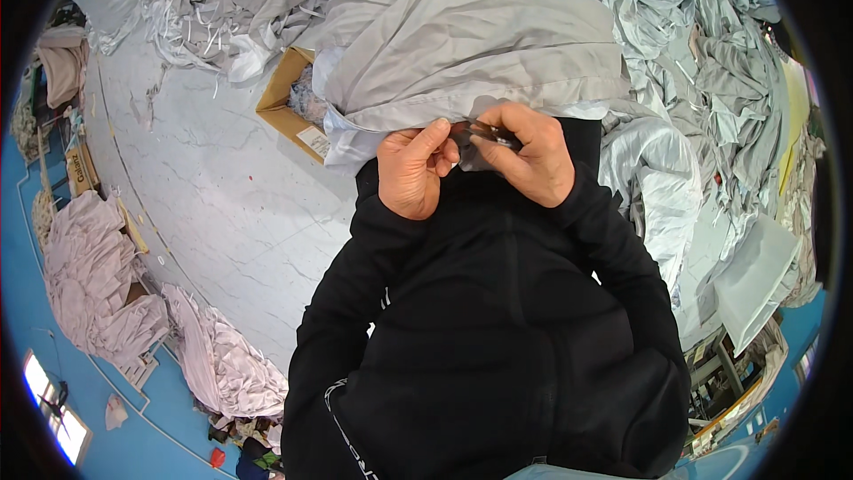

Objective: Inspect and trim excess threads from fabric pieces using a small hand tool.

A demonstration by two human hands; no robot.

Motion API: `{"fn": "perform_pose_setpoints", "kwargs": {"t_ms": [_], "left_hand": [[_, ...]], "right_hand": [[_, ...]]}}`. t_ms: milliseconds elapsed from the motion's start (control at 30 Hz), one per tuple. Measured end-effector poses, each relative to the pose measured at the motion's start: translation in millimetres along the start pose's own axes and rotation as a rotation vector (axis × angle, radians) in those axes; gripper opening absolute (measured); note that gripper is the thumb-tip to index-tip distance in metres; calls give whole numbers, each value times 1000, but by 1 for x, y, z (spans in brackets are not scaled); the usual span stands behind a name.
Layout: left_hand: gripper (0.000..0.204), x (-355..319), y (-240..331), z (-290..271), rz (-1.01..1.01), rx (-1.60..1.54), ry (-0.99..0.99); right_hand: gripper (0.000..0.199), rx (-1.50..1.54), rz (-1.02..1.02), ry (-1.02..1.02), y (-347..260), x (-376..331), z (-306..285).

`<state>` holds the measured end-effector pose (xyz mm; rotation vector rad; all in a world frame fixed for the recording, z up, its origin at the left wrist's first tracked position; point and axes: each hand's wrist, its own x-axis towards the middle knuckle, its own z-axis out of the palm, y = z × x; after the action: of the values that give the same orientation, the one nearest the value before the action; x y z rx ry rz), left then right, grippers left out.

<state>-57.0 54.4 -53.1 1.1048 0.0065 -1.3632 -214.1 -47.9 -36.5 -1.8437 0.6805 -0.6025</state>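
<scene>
A large light grey cloth [480, 36] with a stitched hem lies bunched in front of me, its near edge reaching over my lap. At that edge my left hand [413, 169] is closed, thumb and forefinger pinching the hem. Just to its right, my right hand [536, 156] is closed around a small dark metal tool [499, 136] that looks like thread snips. Its tip points toward the left fingertips. My fingers hide much of the tool and the bit of cloth between the hands.
An open cardboard box [293, 107] with clear plastic inside sits left of the cloth. Grey fabric with white ties [231, 9] is heaped at the far left, and more pale fabric [675, 36] at the right. Pinkish cloth [98, 276] and a translucent bin [755, 276] stand at the sides.
</scene>
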Motion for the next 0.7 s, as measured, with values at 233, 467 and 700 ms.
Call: {"fn": "perform_pose_setpoints", "kwargs": {"t_ms": [233,467,700], "left_hand": [[15,-2,-1,3,11,-51,6],[15,-1,-2,1,36,-49,8],[18,0,0,3,20,-26,14]], "right_hand": [[32,-315,-155,74,-11,1,0],[38,-436,-233,110,-15,5,-3],[36,-414,-277,89,-10,11,-8]]}}
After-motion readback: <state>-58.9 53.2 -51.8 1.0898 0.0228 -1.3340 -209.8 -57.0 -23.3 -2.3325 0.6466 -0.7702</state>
